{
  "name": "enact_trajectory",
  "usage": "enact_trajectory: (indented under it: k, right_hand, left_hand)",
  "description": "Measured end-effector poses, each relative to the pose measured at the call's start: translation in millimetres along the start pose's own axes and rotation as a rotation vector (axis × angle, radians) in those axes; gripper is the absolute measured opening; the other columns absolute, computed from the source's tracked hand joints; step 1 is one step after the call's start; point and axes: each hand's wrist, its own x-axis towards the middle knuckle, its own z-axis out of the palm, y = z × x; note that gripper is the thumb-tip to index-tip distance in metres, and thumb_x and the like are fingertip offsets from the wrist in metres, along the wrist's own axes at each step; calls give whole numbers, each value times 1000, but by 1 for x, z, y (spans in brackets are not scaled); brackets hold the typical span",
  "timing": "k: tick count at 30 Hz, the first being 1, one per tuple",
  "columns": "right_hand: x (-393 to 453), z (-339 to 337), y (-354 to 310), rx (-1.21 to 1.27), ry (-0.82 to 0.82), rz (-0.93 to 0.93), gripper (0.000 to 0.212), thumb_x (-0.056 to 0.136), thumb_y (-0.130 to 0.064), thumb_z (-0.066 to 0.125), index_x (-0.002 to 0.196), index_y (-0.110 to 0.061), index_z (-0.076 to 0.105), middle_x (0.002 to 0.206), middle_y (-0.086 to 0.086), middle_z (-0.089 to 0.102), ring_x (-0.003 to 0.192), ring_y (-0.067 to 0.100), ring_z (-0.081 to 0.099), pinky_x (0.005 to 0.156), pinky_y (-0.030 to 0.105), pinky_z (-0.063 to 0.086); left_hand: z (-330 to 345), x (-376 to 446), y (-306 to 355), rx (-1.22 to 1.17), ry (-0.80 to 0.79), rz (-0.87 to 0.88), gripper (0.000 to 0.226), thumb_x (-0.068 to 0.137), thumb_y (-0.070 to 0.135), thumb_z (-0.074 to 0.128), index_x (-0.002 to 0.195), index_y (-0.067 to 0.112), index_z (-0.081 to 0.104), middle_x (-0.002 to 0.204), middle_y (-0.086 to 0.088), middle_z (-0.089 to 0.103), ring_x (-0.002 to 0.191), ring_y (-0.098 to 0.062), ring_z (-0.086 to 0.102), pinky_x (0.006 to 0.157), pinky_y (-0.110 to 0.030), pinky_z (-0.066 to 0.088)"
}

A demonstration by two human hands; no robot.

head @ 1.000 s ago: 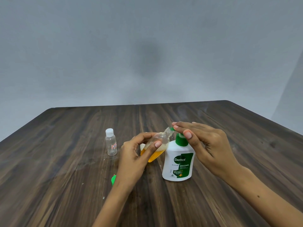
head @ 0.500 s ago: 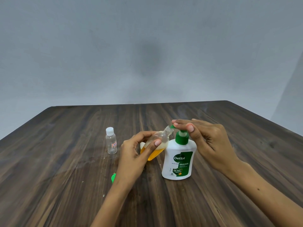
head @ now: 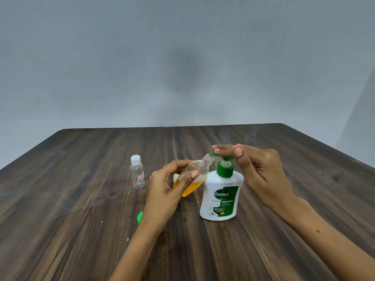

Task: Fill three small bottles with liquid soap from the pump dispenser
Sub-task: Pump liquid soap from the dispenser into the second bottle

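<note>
On a dark wooden table, the left hand grips a tilted small bottle half full of orange soap, its mouth under the pump dispenser spout. Right hand fingers press flat on the pump head. A capped empty bottle stands to the left.

Left hand: forearm enters from bottom centre, angled up; fingers and thumb curled round tilted bottle, thumb tip on near side, palm facing right. Right hand: forearm enters from lower right, wrist bent; fingers extended flat, leftward, fingertips on pump head; thumb pointing up, nail toward camera.
</note>
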Motion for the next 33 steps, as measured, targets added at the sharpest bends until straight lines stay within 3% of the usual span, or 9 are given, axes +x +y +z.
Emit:
enact_trajectory:
  k: [12, 33]
  right_hand:
    - [-4, 2, 0, -49, 0, 1, 64, 100, -58, 28, 105, -15, 74, 110, -5, 72, 104, 7, 67, 92, 43, 54]
    - [-4, 2, 0, 1, 23, -7, 57, 101, -51, 32, 104, -13, 74, 110, -4, 72, 105, 9, 67, 84, 46, 57]
  left_hand:
    - [1, 0, 0, 8, -5, -7, 34, 77, 52, 62, 103, 32, 71, 100, 19, 73, 101, -1, 65, 84, -13, 49]
    - [1, 0, -2, 17, 6, -19, 36, 76, 54, 62, 103, 31, 71, 100, 19, 73, 102, -3, 66, 86, -18, 51]
